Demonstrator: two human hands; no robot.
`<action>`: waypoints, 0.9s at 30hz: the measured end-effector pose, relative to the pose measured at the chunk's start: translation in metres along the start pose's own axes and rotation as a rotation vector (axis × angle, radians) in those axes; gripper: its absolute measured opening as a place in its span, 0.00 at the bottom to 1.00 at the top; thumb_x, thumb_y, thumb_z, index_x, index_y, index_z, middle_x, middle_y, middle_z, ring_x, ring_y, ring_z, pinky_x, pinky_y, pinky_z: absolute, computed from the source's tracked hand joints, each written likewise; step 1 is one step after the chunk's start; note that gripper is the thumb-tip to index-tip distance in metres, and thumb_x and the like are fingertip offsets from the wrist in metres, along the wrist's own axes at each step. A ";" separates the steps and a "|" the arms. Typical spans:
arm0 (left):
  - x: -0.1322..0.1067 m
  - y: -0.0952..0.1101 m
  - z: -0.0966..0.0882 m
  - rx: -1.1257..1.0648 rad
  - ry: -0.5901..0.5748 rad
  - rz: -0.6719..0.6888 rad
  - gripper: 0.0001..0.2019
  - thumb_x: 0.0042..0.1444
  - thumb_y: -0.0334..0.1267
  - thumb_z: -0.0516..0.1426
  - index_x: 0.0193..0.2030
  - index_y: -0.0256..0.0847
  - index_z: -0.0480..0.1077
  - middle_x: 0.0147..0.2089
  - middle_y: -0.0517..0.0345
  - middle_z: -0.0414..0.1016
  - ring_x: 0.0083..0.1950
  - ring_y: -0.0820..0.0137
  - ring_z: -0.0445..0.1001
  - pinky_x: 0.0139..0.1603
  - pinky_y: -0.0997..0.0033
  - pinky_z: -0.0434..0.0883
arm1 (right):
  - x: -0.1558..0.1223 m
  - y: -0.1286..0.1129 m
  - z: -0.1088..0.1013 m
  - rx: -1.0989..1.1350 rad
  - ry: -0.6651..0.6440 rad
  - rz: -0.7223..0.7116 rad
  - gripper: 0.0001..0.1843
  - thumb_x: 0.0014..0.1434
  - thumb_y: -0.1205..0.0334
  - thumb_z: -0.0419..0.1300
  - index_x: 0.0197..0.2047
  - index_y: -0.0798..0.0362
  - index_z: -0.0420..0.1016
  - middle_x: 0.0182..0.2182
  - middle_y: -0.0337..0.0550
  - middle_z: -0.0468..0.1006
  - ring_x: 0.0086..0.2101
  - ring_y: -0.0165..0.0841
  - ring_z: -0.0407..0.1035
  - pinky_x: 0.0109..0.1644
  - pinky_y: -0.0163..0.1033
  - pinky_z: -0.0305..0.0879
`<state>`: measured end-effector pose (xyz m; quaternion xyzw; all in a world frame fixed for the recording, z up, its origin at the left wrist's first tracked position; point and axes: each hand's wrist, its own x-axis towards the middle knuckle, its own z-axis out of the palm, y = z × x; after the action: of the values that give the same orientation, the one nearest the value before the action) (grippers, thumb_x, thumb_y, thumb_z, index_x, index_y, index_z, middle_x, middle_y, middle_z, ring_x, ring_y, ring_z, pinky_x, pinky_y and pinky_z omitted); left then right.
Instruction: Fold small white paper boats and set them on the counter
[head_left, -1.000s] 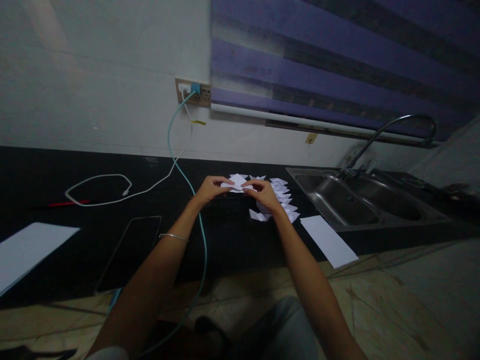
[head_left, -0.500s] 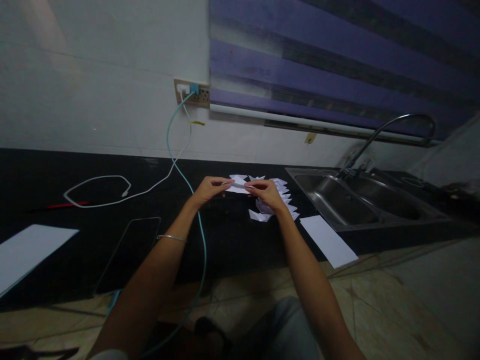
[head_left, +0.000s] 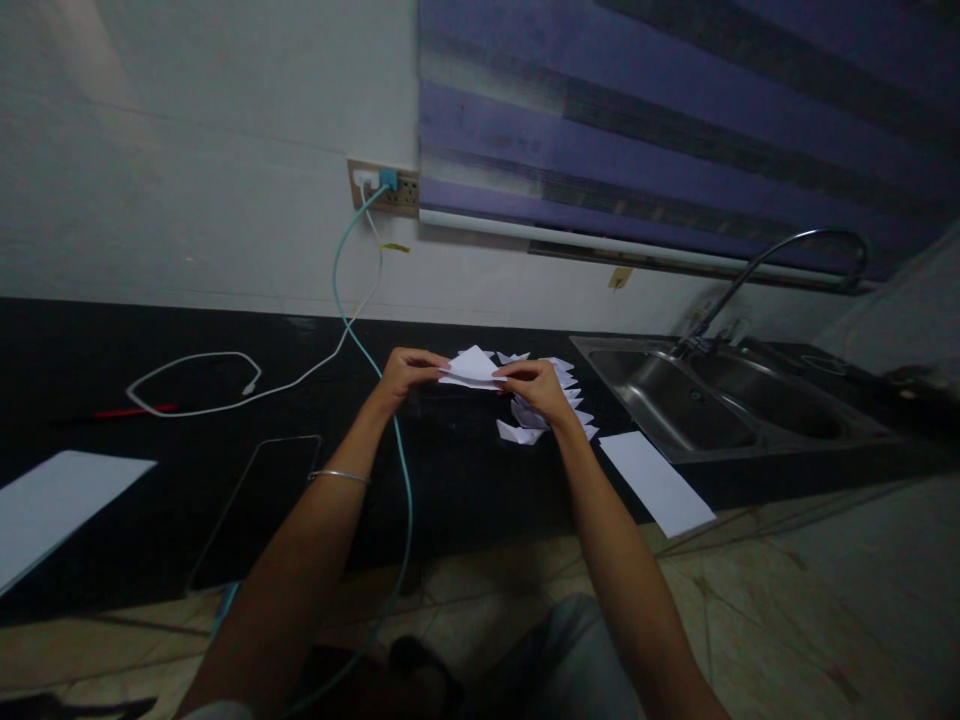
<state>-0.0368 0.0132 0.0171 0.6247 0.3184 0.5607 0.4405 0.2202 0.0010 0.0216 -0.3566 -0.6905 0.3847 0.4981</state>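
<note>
Between my two hands is a folded white paper (head_left: 472, 368), with a pointed top and a flat strip along its lower edge. My left hand (head_left: 411, 375) pinches its left end, thumb and fingers closed. At the right end, my right hand (head_left: 534, 385) grips it the same way. Several folded white paper pieces (head_left: 525, 425) lie on the black counter just beyond and beside my right hand, which partly hides them.
A stack of white paper (head_left: 67, 500) lies at the far left, and white sheets (head_left: 658, 483) lie near the sink (head_left: 705, 400). A teal cable (head_left: 406, 480) crosses the counter by my left forearm. A white cable (head_left: 195, 410) loops behind a dark flat panel (head_left: 259, 505).
The paper has turned so its pointed face shows, where a thin folded edge showed before. My left hand has shifted slightly left; my right hand has barely moved.
</note>
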 end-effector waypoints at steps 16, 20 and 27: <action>-0.003 0.007 0.007 0.171 -0.006 -0.060 0.13 0.41 0.41 0.67 0.32 0.36 0.80 0.30 0.50 0.80 0.26 0.71 0.73 0.28 0.71 0.70 | -0.001 -0.006 -0.001 -0.086 0.109 -0.034 0.12 0.47 0.51 0.68 0.31 0.51 0.82 0.28 0.44 0.81 0.30 0.34 0.74 0.35 0.40 0.70; -0.004 0.008 0.017 0.093 -0.013 -0.056 0.12 0.44 0.41 0.65 0.34 0.36 0.76 0.30 0.54 0.78 0.25 0.74 0.72 0.26 0.75 0.69 | 0.001 -0.001 0.001 -0.084 0.134 -0.038 0.14 0.47 0.50 0.67 0.31 0.52 0.80 0.29 0.43 0.80 0.30 0.35 0.74 0.36 0.41 0.71; -0.005 0.004 0.036 -0.014 -0.156 -0.166 0.28 0.48 0.43 0.64 0.55 0.38 0.67 0.40 0.47 0.79 0.31 0.68 0.77 0.24 0.76 0.69 | 0.002 0.001 0.010 -0.015 0.107 -0.032 0.18 0.49 0.48 0.66 0.40 0.50 0.76 0.36 0.44 0.80 0.37 0.37 0.74 0.40 0.42 0.73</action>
<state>-0.0027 0.0003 0.0193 0.6348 0.3296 0.4742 0.5133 0.2099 0.0015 0.0195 -0.3693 -0.6712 0.3521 0.5376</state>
